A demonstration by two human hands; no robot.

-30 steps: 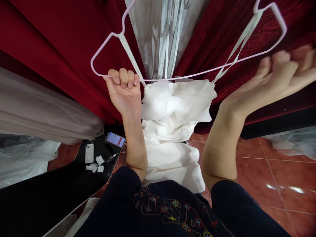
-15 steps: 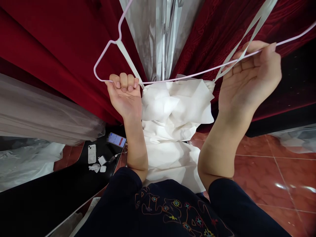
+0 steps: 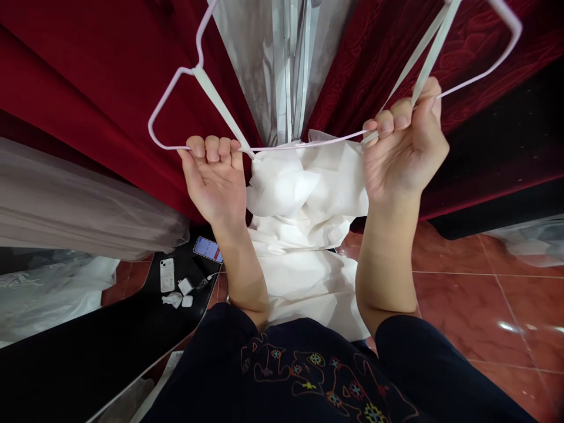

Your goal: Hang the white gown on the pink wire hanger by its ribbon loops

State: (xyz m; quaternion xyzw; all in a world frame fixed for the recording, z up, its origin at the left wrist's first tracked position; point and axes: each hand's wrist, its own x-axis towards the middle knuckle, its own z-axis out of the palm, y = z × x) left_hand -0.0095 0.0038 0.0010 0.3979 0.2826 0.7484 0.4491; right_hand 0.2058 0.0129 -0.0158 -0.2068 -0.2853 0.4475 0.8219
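Pale pink wire hanger held level, crumpled white garment hanging from it by two straps

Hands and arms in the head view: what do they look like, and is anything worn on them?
Both the left hand and the right hand are bare: no gloves, rings or watch. The forearms are bare too. Dark navy sleeves end near the elbows, and the top's front carries colourful stitched patterns.

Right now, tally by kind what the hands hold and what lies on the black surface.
Thin pink wire hanger: 1
White strapped fabric garment: 1
Flat rectangular smartphones: 2
Small white plastic blocks: 2
Crumpled white tissue: 1
Total: 7
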